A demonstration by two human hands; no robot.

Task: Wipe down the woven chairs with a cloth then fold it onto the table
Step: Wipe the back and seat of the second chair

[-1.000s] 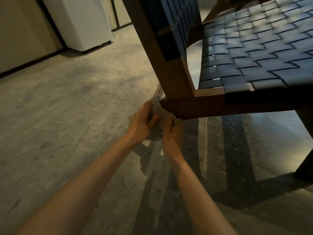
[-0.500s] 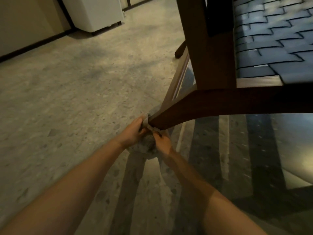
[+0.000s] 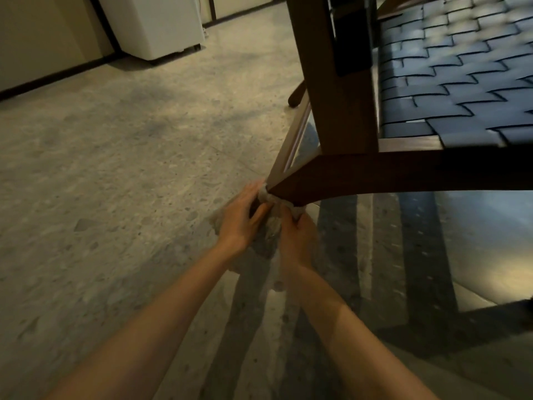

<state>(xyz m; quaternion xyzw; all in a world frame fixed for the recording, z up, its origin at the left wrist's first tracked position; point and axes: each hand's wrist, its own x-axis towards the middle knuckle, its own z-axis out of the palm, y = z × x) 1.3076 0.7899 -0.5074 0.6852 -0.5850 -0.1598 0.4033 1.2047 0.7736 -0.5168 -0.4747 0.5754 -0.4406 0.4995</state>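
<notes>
The left hand (image 3: 239,223) and right hand (image 3: 297,242) both grip the cloth (image 3: 268,236) (grey, bunched up) against the chair (image 3: 360,180) at its wood corner.

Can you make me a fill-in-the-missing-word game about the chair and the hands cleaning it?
The left hand and right hand hold a crumpled pale grey cloth against the chair's dark brown ____ frame. The chair's dark blue seat is ____ from flat straps. A boxy ____ unit stands by the wall.
Missing words: wooden; woven; white.
</notes>
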